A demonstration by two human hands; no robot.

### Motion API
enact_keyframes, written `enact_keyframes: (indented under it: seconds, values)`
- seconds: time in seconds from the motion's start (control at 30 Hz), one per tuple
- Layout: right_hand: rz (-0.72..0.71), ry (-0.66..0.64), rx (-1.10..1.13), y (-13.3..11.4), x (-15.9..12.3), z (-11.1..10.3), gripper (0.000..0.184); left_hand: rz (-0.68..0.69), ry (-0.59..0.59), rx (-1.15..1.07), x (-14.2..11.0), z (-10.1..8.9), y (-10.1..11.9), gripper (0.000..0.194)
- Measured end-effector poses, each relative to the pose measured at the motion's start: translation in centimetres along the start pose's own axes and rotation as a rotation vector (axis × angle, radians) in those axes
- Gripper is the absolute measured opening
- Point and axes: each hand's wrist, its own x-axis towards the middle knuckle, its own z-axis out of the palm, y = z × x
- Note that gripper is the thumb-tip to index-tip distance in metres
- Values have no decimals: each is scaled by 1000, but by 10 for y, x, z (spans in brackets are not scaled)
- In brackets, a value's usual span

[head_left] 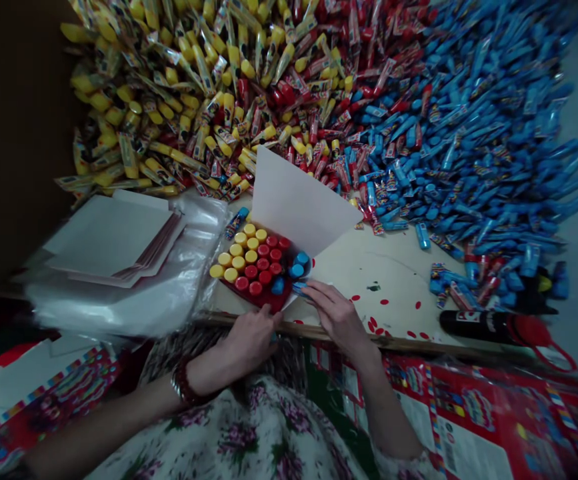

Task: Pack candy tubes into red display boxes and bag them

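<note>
A small red box [269, 301] with a raised white flap [299, 200] sits at the table's near edge, filled with upright tubes showing yellow, red and blue caps [259, 260]. My left hand [251, 333] grips the box's near corner, fingers closed on it. My right hand [336, 313] rests at the box's right side, its fingertips pinching a blue-capped tube [299, 288] at the edge of the box.
A huge heap of wrapped tubes covers the table: yellow [169, 100] at left, red [329, 80] in the middle, blue [479, 133] at right. Flat white cards on clear plastic bags [119, 247] lie left. A dark bottle [489, 327] lies right. Printed red cartons [469, 413] sit below.
</note>
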Motion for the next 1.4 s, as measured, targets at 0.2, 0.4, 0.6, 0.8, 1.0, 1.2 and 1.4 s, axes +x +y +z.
enact_keyframes:
  seconds: [0.2, 0.4, 0.6, 0.8, 1.0, 1.2, 1.4]
  values:
    - [-30, 18, 61, 8, 5, 8, 47, -23, 69, -220, 9, -5, -14, 54]
    - [92, -269, 27, 5, 28, 14, 48, 3, 50, -262, 29, -5, -10, 55]
    - [96, -402, -244, -14, 39, 8, 42, -64, 163, -285, 21, -7, -3, 53]
    - [33, -289, -530, -21, 43, 9, 55, 53, 266, -415, 23, -3, -1, 61]
    - [-76, -404, -567, -13, 71, 13, 43, 103, 253, -669, 26, 3, -7, 69]
    - [85, -362, -605, -10, 91, -4, 25, 145, 317, -589, 12, 15, -16, 26]
    - [-5, -404, -702, 2, 100, 1, 22, 198, 85, -421, -2, 20, -18, 40]
